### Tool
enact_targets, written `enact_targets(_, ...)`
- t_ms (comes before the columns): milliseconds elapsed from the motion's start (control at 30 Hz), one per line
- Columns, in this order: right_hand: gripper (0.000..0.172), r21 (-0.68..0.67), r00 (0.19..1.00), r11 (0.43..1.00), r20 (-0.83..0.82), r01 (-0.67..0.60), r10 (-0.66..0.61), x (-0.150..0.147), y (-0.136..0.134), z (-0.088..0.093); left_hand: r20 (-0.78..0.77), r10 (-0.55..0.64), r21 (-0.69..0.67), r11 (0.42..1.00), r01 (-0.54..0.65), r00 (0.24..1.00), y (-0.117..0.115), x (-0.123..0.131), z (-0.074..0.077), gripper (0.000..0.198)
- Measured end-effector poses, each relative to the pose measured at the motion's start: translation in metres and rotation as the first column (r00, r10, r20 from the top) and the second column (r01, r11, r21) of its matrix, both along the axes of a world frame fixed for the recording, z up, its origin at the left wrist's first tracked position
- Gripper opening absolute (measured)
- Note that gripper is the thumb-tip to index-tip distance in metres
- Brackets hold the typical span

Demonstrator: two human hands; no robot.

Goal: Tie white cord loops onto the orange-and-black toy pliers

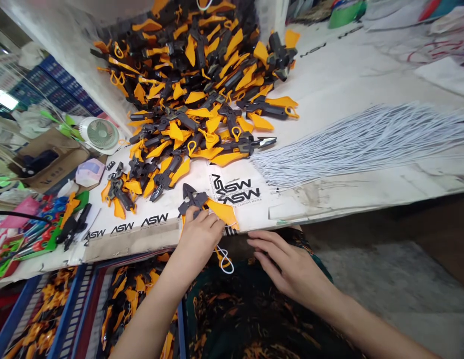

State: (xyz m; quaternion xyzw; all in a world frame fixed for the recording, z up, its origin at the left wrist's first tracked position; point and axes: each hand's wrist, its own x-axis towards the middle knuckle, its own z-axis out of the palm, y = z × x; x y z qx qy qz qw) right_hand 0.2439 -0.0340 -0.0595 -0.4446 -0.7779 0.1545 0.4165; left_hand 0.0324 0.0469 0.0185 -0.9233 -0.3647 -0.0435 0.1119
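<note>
My left hand (204, 229) is closed over a black and orange winged toy (222, 212) at the table's front edge. The toy's dark pointed head sticks out beyond my fingers, and one orange wing spreads to the right. From its orange loop hangs a white elastic cord (226, 261), looped below the edge. My right hand (280, 257) is held apart from the toy, to its right, fingers stretched out and nothing in them. Behind lies a big heap of similar winged toys (202, 109). A bundle of white cords (351, 142) stretches across the table on the right.
Blue crates (77, 304) with more toys stand below the table on the left. On the table's left side are a small fan (101, 133), a cardboard box (48, 159) and a green tray (54, 239) of tools. A green roll (346, 14) sits at the back.
</note>
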Motion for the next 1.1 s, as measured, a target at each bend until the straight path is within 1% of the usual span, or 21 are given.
enact_targets(100, 0.026, 0.001, 1.0, 1.0, 0.001, 0.01, -0.01, 0.001, 0.005, 0.001, 0.015, -0.018, 0.023, 1.0, 0.017, 1.0, 0.001, -0.003, -0.001, 0.017)
enact_targets(200, 0.025, -0.006, 1.0, 1.0, 0.007, 0.0, 0.0, 0.0, 0.007, 0.001, 0.04, -0.016, 0.007, 1.0, 0.016, 0.999, 0.001, -0.003, -0.001, 0.018)
enact_targets(267, 0.025, -0.007, 1.0, 1.0, 0.009, 0.002, -0.002, -0.002, 0.007, 0.001, 0.065, 0.003, -0.023, 1.0, -0.002, 0.998, 0.001, 0.0, -0.001, 0.018)
enact_targets(400, 0.025, -0.008, 0.998, 0.999, 0.021, 0.052, -0.051, -0.002, 0.008, 0.003, 0.163, 0.061, -0.067, 0.996, -0.05, 0.985, -0.002, 0.006, -0.004, 0.02)
enact_targets(533, 0.027, -0.017, 0.997, 0.997, 0.01, 0.079, -0.079, 0.001, 0.011, 0.004, 0.231, 0.123, -0.112, 0.989, -0.099, 0.965, -0.005, 0.005, -0.004, 0.019)
enact_targets(667, 0.027, -0.028, 0.997, 0.997, 0.01, 0.078, -0.078, 0.003, 0.012, 0.001, 0.22, 0.114, -0.08, 0.992, -0.098, 0.969, -0.007, 0.0, -0.002, 0.018)
enact_targets(800, 0.025, -0.024, 0.997, 0.997, 0.021, 0.076, -0.076, 0.002, 0.011, -0.001, 0.201, 0.093, -0.051, 0.995, -0.084, 0.975, -0.007, 0.002, -0.005, 0.02)
enact_targets(933, 0.024, -0.022, 0.997, 0.997, 0.036, 0.069, -0.068, 0.002, 0.012, 0.002, 0.195, 0.091, -0.072, 0.994, -0.078, 0.977, -0.007, 0.008, -0.008, 0.019)
enact_targets(1100, 0.024, -0.018, 0.995, 0.996, 0.051, 0.088, -0.087, 0.004, 0.015, 0.004, 0.193, 0.093, -0.098, 0.992, -0.075, 0.977, -0.007, 0.007, -0.008, 0.021)
